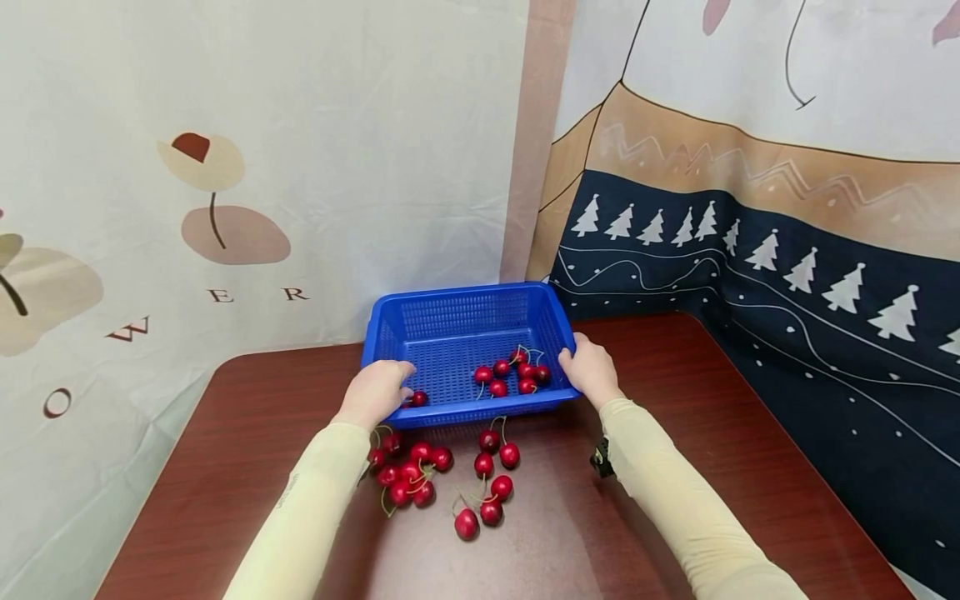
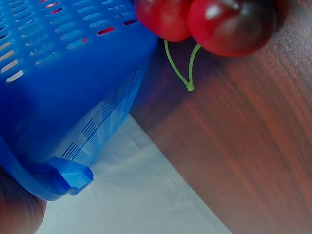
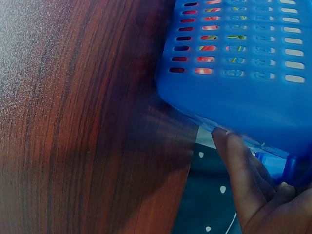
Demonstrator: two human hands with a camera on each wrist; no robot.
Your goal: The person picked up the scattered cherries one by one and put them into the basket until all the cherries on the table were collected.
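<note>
A blue plastic basket (image 1: 465,408) with slotted walls stands at the back of the table, several red cherries (image 1: 527,371) inside it. My left hand (image 1: 377,390) grips its left rim near the front corner, the thumb over the edge. On the right side, my right hand (image 1: 591,367) holds the rim; in the right wrist view its fingers (image 3: 239,156) reach under the lip against the outer wall. Below the left hand a cluster of cherries (image 1: 410,473) lies on the table, and more loose cherries (image 1: 491,510) with green stems lie in front of the basket.
The reddish-brown wooden table (image 1: 247,467) ends close behind the basket. A pale printed curtain (image 1: 390,167) hangs at the back, and a dark cloth (image 1: 750,350) with white trees hangs along the right edge.
</note>
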